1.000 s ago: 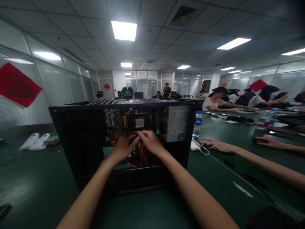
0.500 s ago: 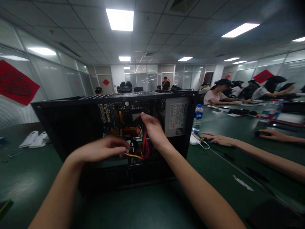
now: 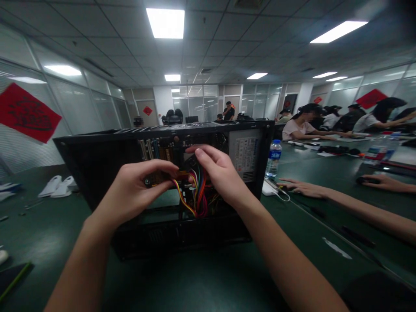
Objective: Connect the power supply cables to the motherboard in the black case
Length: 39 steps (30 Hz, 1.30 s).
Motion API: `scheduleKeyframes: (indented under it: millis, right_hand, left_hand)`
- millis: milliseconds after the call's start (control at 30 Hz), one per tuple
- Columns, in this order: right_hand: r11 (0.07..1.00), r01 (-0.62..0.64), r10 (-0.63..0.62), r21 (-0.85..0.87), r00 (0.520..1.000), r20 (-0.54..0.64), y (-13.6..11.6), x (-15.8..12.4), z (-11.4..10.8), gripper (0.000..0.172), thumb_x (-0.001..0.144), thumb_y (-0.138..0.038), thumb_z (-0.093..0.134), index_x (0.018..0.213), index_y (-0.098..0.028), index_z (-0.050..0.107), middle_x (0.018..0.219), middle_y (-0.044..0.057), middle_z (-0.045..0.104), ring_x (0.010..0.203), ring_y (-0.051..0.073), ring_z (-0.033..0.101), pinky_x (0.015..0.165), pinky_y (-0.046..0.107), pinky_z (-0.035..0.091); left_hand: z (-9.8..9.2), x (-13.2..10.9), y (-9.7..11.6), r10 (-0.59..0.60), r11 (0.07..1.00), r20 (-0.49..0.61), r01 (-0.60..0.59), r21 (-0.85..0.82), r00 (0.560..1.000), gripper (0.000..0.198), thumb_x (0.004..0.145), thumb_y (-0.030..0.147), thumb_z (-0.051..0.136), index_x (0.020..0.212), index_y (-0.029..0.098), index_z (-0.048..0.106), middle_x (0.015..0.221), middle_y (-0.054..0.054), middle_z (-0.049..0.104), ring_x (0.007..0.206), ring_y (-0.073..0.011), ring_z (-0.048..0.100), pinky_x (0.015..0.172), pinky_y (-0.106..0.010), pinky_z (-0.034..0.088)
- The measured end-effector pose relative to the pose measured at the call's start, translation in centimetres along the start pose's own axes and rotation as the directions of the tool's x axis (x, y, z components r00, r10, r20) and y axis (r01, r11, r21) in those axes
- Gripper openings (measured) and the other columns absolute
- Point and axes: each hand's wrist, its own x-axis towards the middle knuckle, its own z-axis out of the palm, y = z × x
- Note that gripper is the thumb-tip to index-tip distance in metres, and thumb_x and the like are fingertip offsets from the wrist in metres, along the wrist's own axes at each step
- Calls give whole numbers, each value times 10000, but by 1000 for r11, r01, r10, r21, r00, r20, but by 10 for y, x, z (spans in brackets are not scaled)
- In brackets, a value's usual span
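Observation:
An open black computer case (image 3: 152,236) stands on the green table in front of me. Inside are a motherboard with expansion slots (image 3: 150,149) and, at the upper right, a labelled power supply (image 3: 244,154). My left hand (image 3: 139,186) pinches a thin bundle of yellow and red wires (image 3: 182,199) at the middle of the case. My right hand (image 3: 216,171) is closed around a thicker bundle of coloured power cables (image 3: 200,193), thumb and fingers near a dark connector (image 3: 191,162). Where the wire ends go is hidden behind my fingers.
Right of the case stand a water bottle (image 3: 274,158) and a white box with a cable (image 3: 269,188). Another person's arms (image 3: 344,197) rest on the table there, one hand on a mouse (image 3: 368,180). White objects (image 3: 58,186) lie at the left. Several people sit farther back.
My left hand has risen with the yellow and red wires and now pinches them higher up. My right hand's fingers have bent inward over the cables. The view has shifted slightly.

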Motion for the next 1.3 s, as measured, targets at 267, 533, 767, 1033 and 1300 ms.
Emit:
scheduleKeyframes:
  millis: [267, 533, 767, 1033, 1300]
  right_hand:
    - [921, 219, -196, -323, 975, 103, 6, -5, 6, 236, 992, -297, 489, 1076, -185, 679, 1046, 30, 707, 989, 155, 638, 901, 289, 478]
    - [914, 257, -245, -313, 966, 80, 10, -8, 11, 251, 1000, -308, 484, 1104, -191, 681, 1057, 27, 722, 977, 149, 664, 872, 274, 508]
    - [881, 301, -336, -365, 941, -33, 21, -8, 16, 251, 1000, -296, 485, 1107, -192, 687, 1044, 31, 740, 941, 150, 685, 825, 272, 533]
    - [869, 232, -301, -437, 949, -95, 24, -6, 11, 317, 1011, -356, 458, 1091, -194, 718, 1052, 49, 753, 1004, 183, 696, 892, 319, 549]
    - [654, 428, -472, -624, 875, 105, 37, 0, 3, 463, 986, -139, 336, 1408, -173, 524, 1370, 122, 578, 1326, 197, 515, 1153, 426, 420]
  left_hand:
    - [5, 1, 5, 63, 994, -47, -58, 97, 997, 393, 822, 305, 693, 1197, 186, 682, 969, -51, 758, 838, -194, 721, 803, -286, 597]
    - [6, 1, 4, 165, 977, -51, -157, 142, 985, 302, 845, 233, 666, 1142, 186, 691, 1039, -38, 759, 866, -168, 727, 781, -231, 587]
    - [17, 0, 0, 312, 899, -100, -260, 351, 945, 384, 876, 213, 615, 1259, 190, 633, 1065, -48, 766, 866, -183, 749, 793, -256, 594]
    - [31, 5, -7, 520, 737, -128, -367, 568, 845, 269, 902, 198, 619, 1158, 142, 680, 1038, -91, 773, 907, -211, 740, 857, -333, 561]
    - [29, 7, -23, 542, 652, -184, -272, 708, 820, 288, 936, 215, 567, 1176, 147, 710, 987, -90, 781, 855, -220, 737, 874, -391, 556]
